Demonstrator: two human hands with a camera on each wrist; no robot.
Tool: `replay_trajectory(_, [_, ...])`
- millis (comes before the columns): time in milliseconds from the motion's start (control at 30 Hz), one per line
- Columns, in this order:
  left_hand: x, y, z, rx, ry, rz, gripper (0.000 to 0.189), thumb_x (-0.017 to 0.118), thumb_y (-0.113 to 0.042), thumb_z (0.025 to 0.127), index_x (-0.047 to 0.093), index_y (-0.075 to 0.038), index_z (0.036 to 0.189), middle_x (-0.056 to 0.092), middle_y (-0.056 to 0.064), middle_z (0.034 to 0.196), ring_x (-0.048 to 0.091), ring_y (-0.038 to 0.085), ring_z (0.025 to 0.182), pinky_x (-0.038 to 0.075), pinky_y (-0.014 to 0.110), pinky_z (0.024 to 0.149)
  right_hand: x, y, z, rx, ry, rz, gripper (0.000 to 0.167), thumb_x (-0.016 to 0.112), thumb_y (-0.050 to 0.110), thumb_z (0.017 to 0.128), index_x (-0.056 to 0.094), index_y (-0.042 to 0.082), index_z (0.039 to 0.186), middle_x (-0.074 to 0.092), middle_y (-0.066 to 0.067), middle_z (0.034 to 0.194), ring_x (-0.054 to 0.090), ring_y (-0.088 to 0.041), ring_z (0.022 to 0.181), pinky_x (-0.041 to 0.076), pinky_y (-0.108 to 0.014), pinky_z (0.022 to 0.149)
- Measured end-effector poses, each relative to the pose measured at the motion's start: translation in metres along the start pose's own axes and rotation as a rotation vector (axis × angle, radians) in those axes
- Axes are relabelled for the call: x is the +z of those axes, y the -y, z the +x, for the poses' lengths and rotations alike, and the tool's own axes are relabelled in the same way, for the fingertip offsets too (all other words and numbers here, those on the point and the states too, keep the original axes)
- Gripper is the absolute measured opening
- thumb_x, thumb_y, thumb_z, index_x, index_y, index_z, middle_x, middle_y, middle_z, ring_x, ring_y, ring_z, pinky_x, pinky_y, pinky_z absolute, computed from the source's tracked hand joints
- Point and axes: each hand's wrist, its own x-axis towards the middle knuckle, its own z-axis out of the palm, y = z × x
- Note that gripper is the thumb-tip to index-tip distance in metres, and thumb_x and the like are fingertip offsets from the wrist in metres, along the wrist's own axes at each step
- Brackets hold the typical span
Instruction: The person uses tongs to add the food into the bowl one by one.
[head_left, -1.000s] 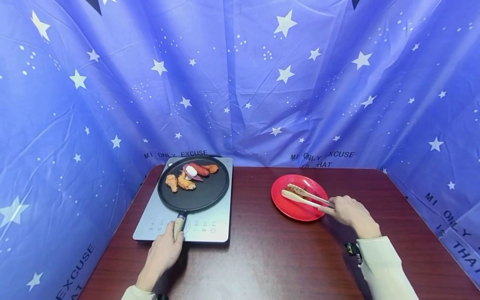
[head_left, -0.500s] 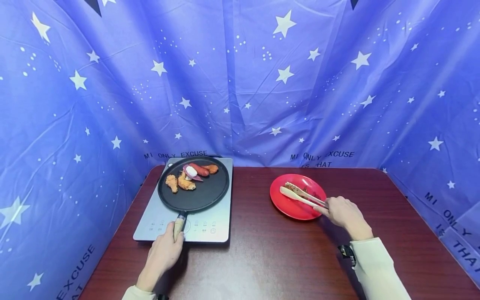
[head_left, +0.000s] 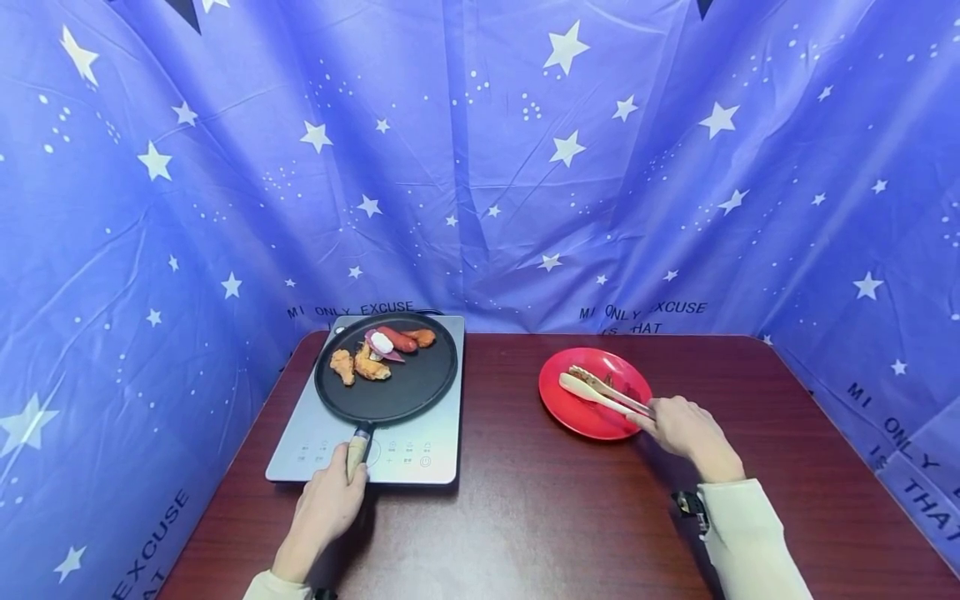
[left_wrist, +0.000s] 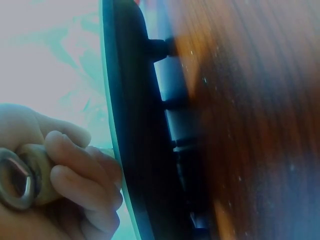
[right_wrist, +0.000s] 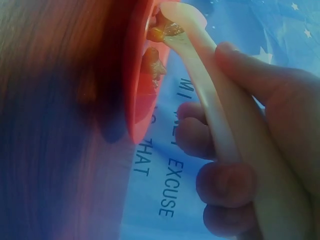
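My left hand [head_left: 327,504] grips the wooden handle [left_wrist: 45,182] of a flat black frying pan [head_left: 405,396] on the cooktop. Fried chicken pieces [head_left: 371,365], a red sausage [head_left: 396,338] and a purple-and-white food item [head_left: 382,342] lie towards the pan's far left. With curled fingers, my right hand [head_left: 690,429] holds cream-coloured tongs [head_left: 603,396] over a red plate [head_left: 558,412]. In the right wrist view, the tongs' tips flank a brown food piece [right_wrist: 172,30]. Another brown piece [right_wrist: 151,62] lies nearer on the plate. The tongs partly cover the food in the head view.
Under the pan stands a silver induction cooktop [head_left: 300,446] with printed controls along its front. The dark red wooden table [head_left: 510,500] stretches between cooktop and plate. A blue star-patterned curtain [head_left: 502,208] encloses the back and both sides.
My right hand and the tongs have shifted slightly left over the plate, mostly in the first half second. The left hand, pan and food in it stay put.
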Motion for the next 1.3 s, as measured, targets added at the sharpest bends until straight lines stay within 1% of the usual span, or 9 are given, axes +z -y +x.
replay_trajectory(100, [0.000, 0.000, 0.000, -0.001, -0.002, 0.001, 0.043, 0.049, -0.024, 0.094, 0.042, -0.001, 0.130, 0.052, 0.009, 0.066, 0.051, 0.025, 0.058, 0.039, 0.042, 0.051, -0.001, -0.001, -0.001, 0.007, -0.019, 0.026, 0.037, 0.060, 0.040, 0.090, 0.052, 0.013, 0.065, 0.043, -0.001, 0.056, 0.048, -0.021, 0.054, 0.042, -0.043, 0.053])
replay_trajectory(333, [0.000, 0.000, 0.000, -0.004, -0.003, 0.004, 0.042, 0.049, -0.025, 0.094, 0.043, -0.002, 0.128, 0.050, 0.008, 0.064, 0.051, 0.025, 0.058, 0.039, 0.042, 0.051, -0.006, -0.002, -0.005, 0.020, -0.052, 0.079, 0.035, 0.060, 0.039, 0.091, 0.055, 0.012, 0.069, 0.044, 0.000, 0.056, 0.048, -0.020, 0.055, 0.041, -0.042, 0.055])
replay_trajectory(467, [0.000, -0.001, -0.001, -0.002, 0.003, 0.002, 0.042, 0.048, -0.025, 0.094, 0.042, -0.001, 0.128, 0.050, 0.008, 0.065, 0.051, 0.025, 0.057, 0.038, 0.042, 0.051, -0.009, -0.002, -0.005, 0.021, -0.074, 0.105, 0.036, 0.058, 0.039, 0.092, 0.055, 0.011, 0.070, 0.043, 0.000, 0.055, 0.045, -0.019, 0.053, 0.039, -0.038, 0.053])
replay_trajectory(667, [0.000, -0.001, -0.001, 0.004, 0.000, 0.003, 0.041, 0.048, -0.025, 0.094, 0.042, -0.001, 0.128, 0.051, 0.008, 0.065, 0.051, 0.025, 0.057, 0.039, 0.042, 0.051, -0.008, -0.002, -0.005, 0.040, -0.081, 0.128, 0.037, 0.056, 0.040, 0.093, 0.057, 0.009, 0.073, 0.042, 0.000, 0.055, 0.042, -0.017, 0.052, 0.035, -0.034, 0.051])
replay_trajectory(767, [0.000, -0.001, -0.001, 0.006, -0.001, 0.004, 0.042, 0.048, -0.025, 0.094, 0.042, -0.001, 0.128, 0.052, 0.008, 0.065, 0.051, 0.025, 0.057, 0.039, 0.043, 0.051, -0.009, 0.000, -0.005, 0.048, -0.083, 0.147, 0.038, 0.055, 0.042, 0.093, 0.057, 0.008, 0.075, 0.042, -0.001, 0.056, 0.042, -0.018, 0.052, 0.036, -0.034, 0.051])
replay_trajectory(967, [0.001, 0.000, 0.001, 0.004, -0.004, 0.003, 0.042, 0.048, -0.025, 0.094, 0.042, -0.002, 0.129, 0.054, 0.010, 0.067, 0.053, 0.026, 0.059, 0.039, 0.044, 0.052, -0.012, 0.005, -0.003, 0.038, -0.104, 0.155, 0.042, 0.052, 0.046, 0.094, 0.058, 0.009, 0.076, 0.041, 0.000, 0.056, 0.045, -0.019, 0.055, 0.037, -0.037, 0.056])
replay_trajectory(1100, [0.003, 0.000, 0.001, -0.002, -0.007, 0.004, 0.041, 0.048, -0.025, 0.093, 0.043, -0.003, 0.128, 0.053, 0.010, 0.066, 0.053, 0.026, 0.059, 0.040, 0.043, 0.052, -0.011, 0.009, -0.002, 0.010, -0.128, 0.146, 0.042, 0.051, 0.046, 0.095, 0.056, 0.011, 0.072, 0.039, 0.001, 0.054, 0.041, -0.018, 0.052, 0.035, -0.035, 0.053])
replay_trajectory(1200, [0.003, 0.002, 0.002, -0.006, -0.003, 0.005, 0.042, 0.048, -0.025, 0.093, 0.043, -0.003, 0.129, 0.053, 0.010, 0.066, 0.053, 0.026, 0.059, 0.040, 0.043, 0.052, -0.011, 0.014, 0.000, -0.011, -0.160, 0.138, 0.040, 0.054, 0.043, 0.094, 0.052, 0.013, 0.068, 0.037, 0.001, 0.053, 0.040, -0.018, 0.052, 0.035, -0.035, 0.054])
replay_trajectory(1300, [0.003, 0.003, 0.002, -0.008, 0.002, 0.006, 0.044, 0.047, -0.025, 0.093, 0.041, -0.002, 0.130, 0.053, 0.010, 0.067, 0.053, 0.026, 0.059, 0.040, 0.043, 0.052, -0.011, 0.020, 0.003, -0.018, -0.175, 0.140, 0.040, 0.056, 0.041, 0.094, 0.049, 0.014, 0.064, 0.036, 0.002, 0.052, 0.040, -0.018, 0.052, 0.034, -0.035, 0.054])
